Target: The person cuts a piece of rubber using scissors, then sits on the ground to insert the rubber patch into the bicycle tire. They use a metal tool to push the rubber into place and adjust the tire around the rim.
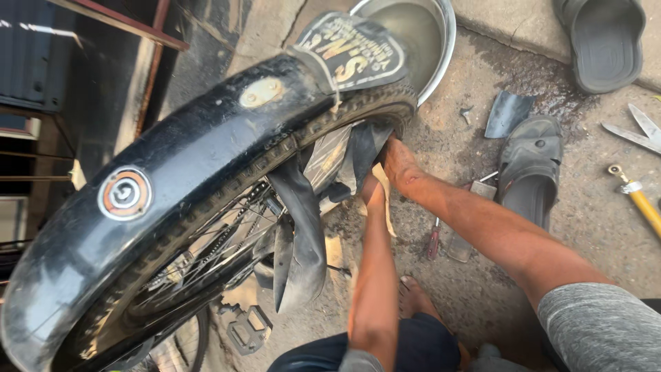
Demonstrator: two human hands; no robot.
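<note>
Your inner tube [297, 227] hangs out of the tyre [275, 155] at the lower edge of the wheel, a slack black loop drooping below the rim and past the spokes [206, 251]. By its look it will handle as light, limp rubber, easy to fold and likely to slip when dusty or wet; the better hold appears to be on the flat of the loop close to where it leaves the tyre, well clear of the spokes. Your right hand [401, 165] is pressed in against the tyre bead, its fingers buried in the gap, so I cannot tell whether they are closed on the tube. Your left hand [372, 193] lies just beside it, and its fingers are likewise hidden behind the rubber flap; their state cannot be told. The tyre itself looks stiff and heavily treaded. Over it sits a black mudguard [172, 165] with a round reflector [124, 194] and a mud flap [350, 49]. A metal basin [446, 41] of water stands just beyond the wheel. On the concrete floor [585, 227] lie a sandal [530, 172], a rubber scrap [507, 114], a screwdriver [433, 242], scissors [637, 132] and a yellow-handled tool [644, 207]. A pedal [248, 329] shows below the wheel.
</note>
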